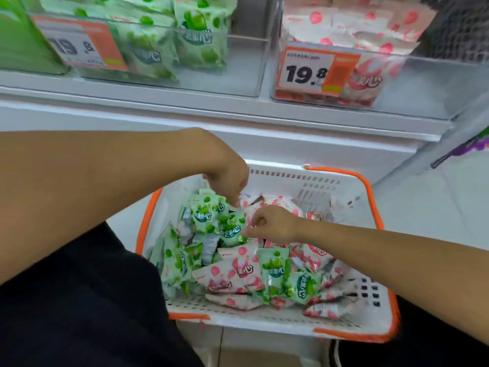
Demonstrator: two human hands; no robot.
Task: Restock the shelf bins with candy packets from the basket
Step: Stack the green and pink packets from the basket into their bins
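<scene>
Dark trousers fill the near corner, and just past them sits the white basket with orange trim, heaped with green candy packets and pink candy packets. Left hand dips in, fingers curled down pinching a green packet; right hand pinches another green packet beside it. Up above, the clear green bin and pink bin each wear a price tag
</scene>
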